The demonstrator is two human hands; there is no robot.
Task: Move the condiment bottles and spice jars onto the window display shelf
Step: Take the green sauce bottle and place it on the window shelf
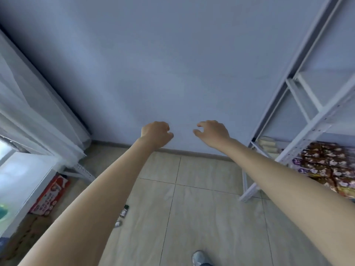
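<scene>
Pale blue wall (172, 64) fills most of the head view, meeting a floor of beige tiles (211, 217) along a low skirting. Both bare forearms reach forward and up in front of that wall.

Left hand (156, 134) is curled into a loose fist, knuckles toward the wall, and holds nothing. Right hand (212, 132) is just beside it, a gap of bare wall between them; its fingers (199, 124) are bent and spread like a claw, so this grip is open and empty.

On the floor under the left forearm lie two small jars: a dark-capped spice jar (124, 210) and, nearer the camera, a second small jar (118, 223); both are blurred and their labels cannot be read. They are well apart from either hand.

At the left edge a sheer white curtain (38, 121) hangs beside a bright white window shelf (21, 181), with a red carton (51, 195) on the floor below it. At the right stands a white metal rack (307, 112), whose lower shelf carries brown snack packets (330, 166). A grey shoe (199, 259) shows at the bottom edge.
</scene>
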